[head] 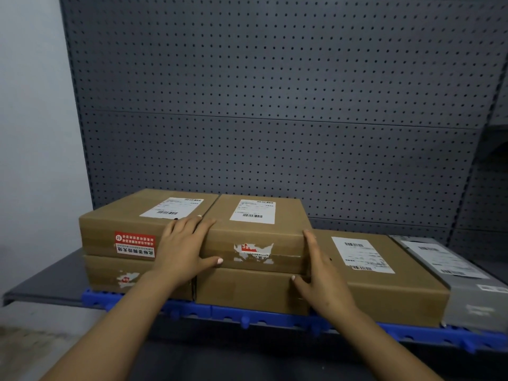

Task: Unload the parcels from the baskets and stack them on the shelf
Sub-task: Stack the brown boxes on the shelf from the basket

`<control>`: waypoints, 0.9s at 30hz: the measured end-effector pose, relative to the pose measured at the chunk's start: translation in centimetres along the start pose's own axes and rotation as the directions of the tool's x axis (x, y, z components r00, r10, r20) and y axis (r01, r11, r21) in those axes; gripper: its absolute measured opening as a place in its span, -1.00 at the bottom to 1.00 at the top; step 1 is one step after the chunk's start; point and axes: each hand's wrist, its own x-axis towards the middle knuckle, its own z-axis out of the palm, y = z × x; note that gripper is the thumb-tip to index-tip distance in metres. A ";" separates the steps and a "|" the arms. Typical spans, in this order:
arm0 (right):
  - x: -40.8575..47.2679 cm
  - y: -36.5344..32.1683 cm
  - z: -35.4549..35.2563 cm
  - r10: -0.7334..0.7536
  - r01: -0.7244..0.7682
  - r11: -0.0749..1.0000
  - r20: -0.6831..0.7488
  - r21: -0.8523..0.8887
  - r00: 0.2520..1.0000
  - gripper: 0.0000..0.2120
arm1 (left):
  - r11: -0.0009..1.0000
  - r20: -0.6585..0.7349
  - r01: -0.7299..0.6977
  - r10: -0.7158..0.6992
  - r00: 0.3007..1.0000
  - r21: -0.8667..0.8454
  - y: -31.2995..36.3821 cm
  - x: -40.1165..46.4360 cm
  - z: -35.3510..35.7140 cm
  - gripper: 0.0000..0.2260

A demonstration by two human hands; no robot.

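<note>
I am seeing my left hand (pixel 183 244) and right hand (pixel 323 273), fingers straight, pressing the upper brown cardboard parcel (pixel 254 233) stacked on the grey shelf (pixel 41 281); label text is blurring, and the grey parcel (pixel 464 292) is running off frame.

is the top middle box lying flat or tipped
Flat: the top middle box sits level on the box below, label up, both hands at its sides.

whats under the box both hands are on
Under that top box, touched by the left hand and right hand, lies another brown box on the blue shelf edge. Its top is covered.
</note>
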 end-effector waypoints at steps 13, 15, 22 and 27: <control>0.0 -1.7 -1.7 -0.105 0.099 0.985 -0.040 -0.142 0.994 -0.25 | 0.998 0.042 -0.018 0.021 0.999 -0.067 1.4 -1.0 -2.7 -0.17; -0.5 -2.5 -1.6 -0.132 0.128 0.985 -0.030 -0.119 0.991 -0.27 | 0.996 0.002 -0.039 0.039 0.999 -0.075 1.1 -2.4 -3.2 -0.19; -2.8 -5.1 0.5 -0.298 0.270 0.934 -0.093 -0.236 0.950 -0.37 | 0.999 0.038 0.016 -0.015 0.999 -0.036 -3.9 -10.3 -3.5 -0.23; -4.3 -8.1 3.0 -0.357 0.355 0.927 0.003 -0.118 0.934 -0.34 | 0.996 0.110 0.091 -0.092 0.990 0.015 -7.5 -15.8 -2.1 -0.20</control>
